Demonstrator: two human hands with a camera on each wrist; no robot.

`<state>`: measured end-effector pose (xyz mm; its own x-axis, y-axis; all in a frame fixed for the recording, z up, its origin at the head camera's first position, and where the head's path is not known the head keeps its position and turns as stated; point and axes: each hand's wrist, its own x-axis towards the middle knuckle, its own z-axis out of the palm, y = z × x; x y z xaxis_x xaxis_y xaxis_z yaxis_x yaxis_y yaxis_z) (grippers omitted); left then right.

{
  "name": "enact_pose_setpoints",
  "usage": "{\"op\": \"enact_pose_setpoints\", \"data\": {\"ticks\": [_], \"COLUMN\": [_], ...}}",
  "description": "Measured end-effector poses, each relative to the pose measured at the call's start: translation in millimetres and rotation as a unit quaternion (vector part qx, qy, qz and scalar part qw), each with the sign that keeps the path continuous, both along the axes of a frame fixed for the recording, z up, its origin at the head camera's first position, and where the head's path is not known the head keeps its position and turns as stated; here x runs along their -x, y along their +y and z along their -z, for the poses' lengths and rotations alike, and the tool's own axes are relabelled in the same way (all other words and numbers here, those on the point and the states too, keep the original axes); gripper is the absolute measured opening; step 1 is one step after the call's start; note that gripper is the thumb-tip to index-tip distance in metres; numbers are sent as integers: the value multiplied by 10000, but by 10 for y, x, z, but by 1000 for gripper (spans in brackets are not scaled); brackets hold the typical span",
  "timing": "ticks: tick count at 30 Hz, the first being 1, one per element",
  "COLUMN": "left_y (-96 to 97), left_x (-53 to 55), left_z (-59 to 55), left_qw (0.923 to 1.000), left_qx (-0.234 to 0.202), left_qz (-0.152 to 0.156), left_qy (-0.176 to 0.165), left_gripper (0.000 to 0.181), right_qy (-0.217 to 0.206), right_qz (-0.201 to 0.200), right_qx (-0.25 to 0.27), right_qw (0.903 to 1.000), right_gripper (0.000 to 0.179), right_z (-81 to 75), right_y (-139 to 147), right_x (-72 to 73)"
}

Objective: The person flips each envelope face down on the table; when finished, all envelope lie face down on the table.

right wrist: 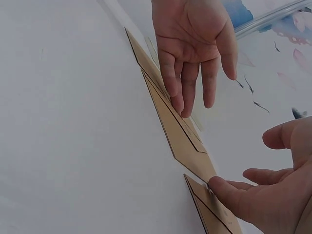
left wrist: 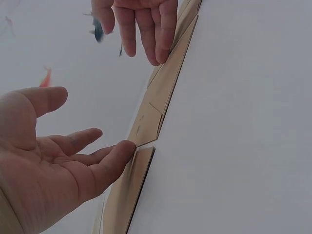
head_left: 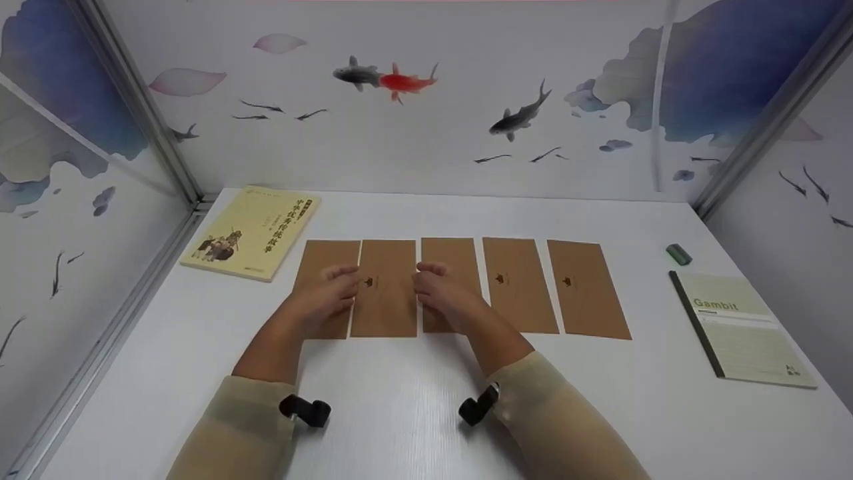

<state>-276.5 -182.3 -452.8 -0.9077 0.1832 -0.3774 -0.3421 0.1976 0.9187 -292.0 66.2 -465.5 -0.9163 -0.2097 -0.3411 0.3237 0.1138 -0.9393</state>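
Several brown paper envelopes lie in a row on the white table, each upright before me. My left hand [head_left: 323, 300] is over the leftmost envelope [head_left: 332, 252], its fingertips at the left edge of the second envelope [head_left: 386, 310], which bears a small dark crown print. Over the third envelope [head_left: 450, 252], my right hand [head_left: 448, 293] has its fingertips near the second one's right edge. Both palms face each other with loosely bent fingers, as the left wrist view shows with the left hand [left wrist: 63, 161] and right hand [left wrist: 144, 24]. Neither hand grips anything.
Right of my hands lie the fourth envelope [head_left: 523, 293] and the fifth envelope [head_left: 590, 297]. A yellow book [head_left: 250, 230] is at the back left. At the right are a pale green notebook [head_left: 746, 333] and a small green eraser-like block [head_left: 679, 254]. Printed walls enclose the table.
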Motion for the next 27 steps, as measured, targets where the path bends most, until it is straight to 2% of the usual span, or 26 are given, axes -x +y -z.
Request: {"op": "enact_pose_setpoints", "data": {"ticks": [7, 10, 13, 18, 21, 24, 26, 27], "left_y": [-53, -63, -70, -41, -5, 19, 32, 36], "left_x": [81, 101, 100, 90, 82, 73, 67, 62], "left_z": [10, 26, 41, 63, 58, 49, 42, 39], "left_qw": [9996, 9995, 9995, 9992, 9985, 9982, 9979, 9979], "left_qx": [-271, -263, -139, -3, 40, 38, 75, 59], "left_qz": [-50, -107, -161, -22, 65, 34, 39, 39], "left_qy": [60, 111, 231, 411, 545, 605, 647, 647], "left_gripper": [65, 64, 61, 66, 73, 75, 75, 75], "right_qy": [106, 201, 396, 962, 1618, 2159, 2307, 2268], "right_qz": [-81, -294, -667, -1265, -1662, -1929, -2008, -1990], "right_qx": [-178, -618, -1141, -2027, -2455, -2655, -2729, -2725], "right_qw": [9998, 9975, 9904, 9663, 9412, 9196, 9121, 9136], "right_gripper": [53, 50, 49, 50, 34, 16, 15, 15], "right_z": [-29, -39, -35, -12, 4, 17, 26, 29], "right_y": [11, -2, -31, -92, -125, -153, -168, -173], "right_x": [7, -35, -89, -147, -145, -135, -133, -138]}}
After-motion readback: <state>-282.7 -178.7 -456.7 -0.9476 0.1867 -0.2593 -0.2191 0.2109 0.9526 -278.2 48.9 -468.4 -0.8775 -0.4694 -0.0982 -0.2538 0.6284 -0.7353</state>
